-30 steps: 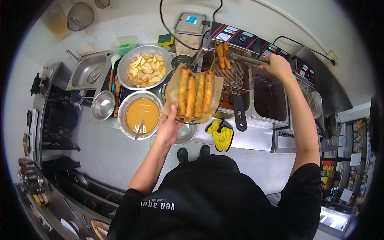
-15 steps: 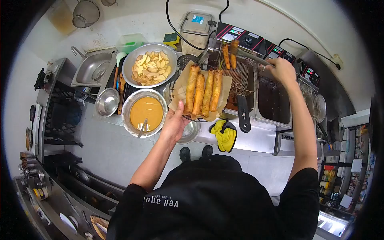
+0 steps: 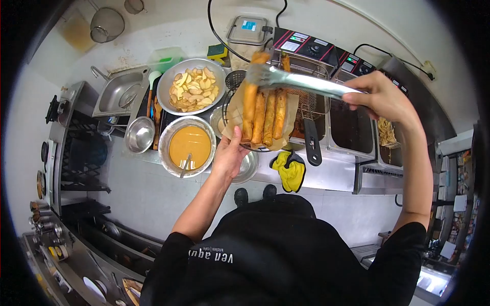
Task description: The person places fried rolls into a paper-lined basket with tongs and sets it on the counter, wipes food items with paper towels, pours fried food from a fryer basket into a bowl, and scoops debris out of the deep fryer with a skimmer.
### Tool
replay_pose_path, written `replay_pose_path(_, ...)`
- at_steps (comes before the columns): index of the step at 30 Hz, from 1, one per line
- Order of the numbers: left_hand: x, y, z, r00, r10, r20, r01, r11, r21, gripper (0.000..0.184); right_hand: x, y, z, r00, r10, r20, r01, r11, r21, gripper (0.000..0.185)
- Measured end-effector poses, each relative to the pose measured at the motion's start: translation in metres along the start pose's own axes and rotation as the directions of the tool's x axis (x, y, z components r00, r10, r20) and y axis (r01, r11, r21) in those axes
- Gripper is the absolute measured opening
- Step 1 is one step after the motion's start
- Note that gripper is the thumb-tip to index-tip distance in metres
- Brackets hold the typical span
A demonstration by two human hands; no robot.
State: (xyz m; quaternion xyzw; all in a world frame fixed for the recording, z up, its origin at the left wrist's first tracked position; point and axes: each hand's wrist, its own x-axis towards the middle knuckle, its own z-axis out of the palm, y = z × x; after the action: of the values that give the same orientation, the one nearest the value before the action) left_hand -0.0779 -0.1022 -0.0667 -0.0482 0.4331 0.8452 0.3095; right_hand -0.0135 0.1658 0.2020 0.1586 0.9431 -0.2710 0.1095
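Our left hand grips paper-lined black wire basket, probably steadying long golden-brown rolls; right hand, fingers closed around silver metal tongs, likely avoids heat.

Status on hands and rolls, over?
Left hand: holding paper-lined basket. Right hand: gripping tongs. Fried rolls: side by side in basket. In the way: tongs, partly hiding rolls.

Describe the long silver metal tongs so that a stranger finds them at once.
Find the stainless-steel deep fryer with black control panels. Over it, the person's bare right hand holds the long silver metal tongs. Unlike the wire basket's black handle, their visible length is shiny.
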Motion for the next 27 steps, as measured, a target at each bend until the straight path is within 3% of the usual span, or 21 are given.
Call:
replay_pose_path(3,-0.005,0.001,0.007,0.998,0.052,0.018,-0.053,0.998,0.026,0.056,0.013,-0.009,0.014,0.992,-0.056,0.113,0.056,0.998,0.002,0.025)
replay_pose_path(13,-0.010,-0.002,0.003,0.996,0.070,0.054,-0.072,0.997,0.029,0.058,0.032,-0.035,0.028,0.969,0.041,0.242,-0.020,0.996,-0.087,0.024)
replay_pose_path(18,-0.011,-0.003,-0.003,0.996,0.030,0.083,-0.024,0.997,-0.072,0.055,0.027,-0.053,0.015,0.960,0.051,0.276,-0.006,0.987,-0.159,0.026)
replay_pose_path(24,-0.010,-0.002,-0.015,0.998,0.031,0.063,-0.028,0.998,-0.059,0.054,0.027,-0.012,-0.043,0.998,0.055,-0.043,-0.065,0.956,-0.285,0.027)
replay_pose_path(26,-0.011,0.000,-0.019,0.997,0.025,0.071,-0.021,0.998,-0.053,0.055,0.048,0.022,-0.039,0.971,0.140,-0.192,-0.213,0.873,-0.438,0.033)
replay_pose_path(27,-0.011,0.001,-0.020,0.997,0.014,0.072,-0.011,0.999,-0.042,0.056,0.062,0.042,-0.027,0.963,0.049,-0.264,-0.191,0.816,-0.546,0.035)
